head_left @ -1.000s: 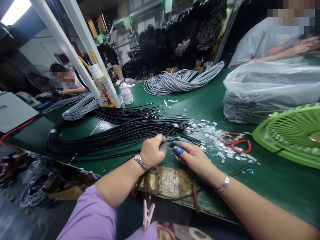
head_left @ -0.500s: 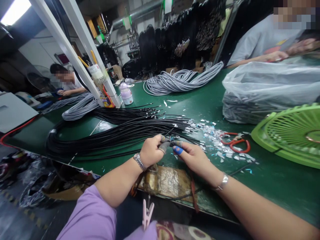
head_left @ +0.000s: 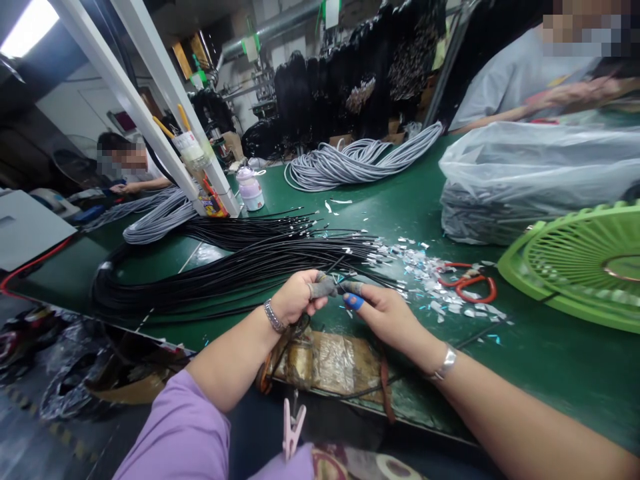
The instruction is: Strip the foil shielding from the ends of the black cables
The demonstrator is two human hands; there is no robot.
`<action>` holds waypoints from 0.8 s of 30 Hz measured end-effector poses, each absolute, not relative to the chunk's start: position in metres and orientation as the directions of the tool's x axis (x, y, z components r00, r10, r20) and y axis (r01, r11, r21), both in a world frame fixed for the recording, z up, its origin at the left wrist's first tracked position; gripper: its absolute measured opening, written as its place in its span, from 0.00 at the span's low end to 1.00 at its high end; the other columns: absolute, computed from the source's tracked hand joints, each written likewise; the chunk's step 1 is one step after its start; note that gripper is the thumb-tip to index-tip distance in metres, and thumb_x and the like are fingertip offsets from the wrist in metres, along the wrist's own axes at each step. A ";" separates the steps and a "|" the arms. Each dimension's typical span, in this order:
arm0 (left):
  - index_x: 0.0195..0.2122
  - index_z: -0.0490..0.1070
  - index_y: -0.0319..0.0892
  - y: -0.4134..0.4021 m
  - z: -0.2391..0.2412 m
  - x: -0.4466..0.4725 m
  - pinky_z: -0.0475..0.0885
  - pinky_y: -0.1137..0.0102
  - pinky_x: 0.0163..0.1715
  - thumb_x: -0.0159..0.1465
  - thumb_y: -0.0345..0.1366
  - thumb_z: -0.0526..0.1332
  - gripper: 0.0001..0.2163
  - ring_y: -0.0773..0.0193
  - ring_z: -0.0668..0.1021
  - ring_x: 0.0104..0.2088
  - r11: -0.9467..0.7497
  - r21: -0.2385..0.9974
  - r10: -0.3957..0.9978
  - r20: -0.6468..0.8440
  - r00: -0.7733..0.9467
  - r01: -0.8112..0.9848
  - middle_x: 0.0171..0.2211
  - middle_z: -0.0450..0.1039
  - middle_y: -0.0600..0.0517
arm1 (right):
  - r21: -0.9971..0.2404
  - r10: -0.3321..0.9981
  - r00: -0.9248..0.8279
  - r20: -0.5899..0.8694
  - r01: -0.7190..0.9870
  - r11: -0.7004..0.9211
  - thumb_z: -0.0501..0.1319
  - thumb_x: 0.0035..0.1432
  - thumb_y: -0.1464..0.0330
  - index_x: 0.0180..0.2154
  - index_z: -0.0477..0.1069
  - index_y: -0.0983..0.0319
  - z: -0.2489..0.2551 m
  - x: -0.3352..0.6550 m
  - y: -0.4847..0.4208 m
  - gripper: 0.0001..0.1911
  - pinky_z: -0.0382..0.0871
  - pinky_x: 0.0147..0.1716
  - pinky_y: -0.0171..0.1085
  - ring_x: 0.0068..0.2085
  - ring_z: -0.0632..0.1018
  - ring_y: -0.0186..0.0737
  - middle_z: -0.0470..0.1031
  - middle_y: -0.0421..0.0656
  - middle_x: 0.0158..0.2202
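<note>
My left hand [head_left: 296, 299], with grey wraps on thumb and finger, pinches the thin coloured wires [head_left: 339, 278] at the end of a black cable. Close beside it, my right hand [head_left: 390, 317] grips that end between thumb and forefinger; a blue cover is on the thumb. A black cable length [head_left: 475, 335] shows past my right wrist. Behind both hands lies a big bundle of black cables [head_left: 235, 270], its ends pointing right. A tape-wrapped board [head_left: 345, 363] sits below the hands at the table edge.
White and blue scraps [head_left: 417, 267] litter the green table [head_left: 550, 373]. Red-handled scissors [head_left: 477, 288], a green fan [head_left: 575, 267] and a plastic bag [head_left: 530, 157] stand right. Grey cable coils [head_left: 360, 163], a bottle [head_left: 249, 189] and a white post [head_left: 150, 87] are behind. Two people work across the table.
My left hand has turned and its fingers have shifted on the wires. My right hand stays nearly in place. The view has moved slightly, and the person at right has moved their hands.
</note>
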State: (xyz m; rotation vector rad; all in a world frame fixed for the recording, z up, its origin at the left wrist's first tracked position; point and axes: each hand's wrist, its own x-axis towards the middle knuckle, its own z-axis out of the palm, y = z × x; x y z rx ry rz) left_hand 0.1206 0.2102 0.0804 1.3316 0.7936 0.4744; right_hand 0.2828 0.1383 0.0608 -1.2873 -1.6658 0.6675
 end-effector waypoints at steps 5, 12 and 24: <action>0.25 0.63 0.39 0.213 0.080 0.120 0.46 0.79 0.09 0.46 0.49 0.67 0.19 0.78 0.57 0.09 0.263 0.959 0.681 -0.265 0.683 0.110 0.12 0.61 0.61 | -0.869 0.958 -0.032 0.286 0.412 0.273 0.54 0.54 0.63 0.32 0.75 0.60 0.061 0.282 0.139 0.13 0.71 0.32 0.40 0.31 0.76 0.43 0.78 0.43 0.28; 0.26 0.63 0.40 0.205 0.078 0.123 0.54 0.79 0.11 0.49 0.48 0.66 0.17 0.76 0.62 0.11 0.021 0.969 0.764 -0.174 0.621 0.246 0.13 0.63 0.60 | -0.990 0.987 0.112 0.113 0.103 0.101 0.62 0.48 0.55 0.26 0.67 0.60 0.066 0.279 0.138 0.15 0.63 0.23 0.34 0.23 0.67 0.34 0.69 0.37 0.21; 0.27 0.64 0.39 0.207 0.077 0.122 0.56 0.79 0.12 0.45 0.55 0.67 0.24 0.75 0.63 0.13 0.035 0.987 0.694 -0.138 0.707 0.159 0.14 0.63 0.59 | -0.923 0.981 -0.067 -0.181 -0.334 -0.193 0.67 0.42 0.53 0.26 0.61 0.60 0.060 0.272 0.139 0.22 0.45 0.15 0.28 0.16 0.55 0.24 0.59 0.31 0.17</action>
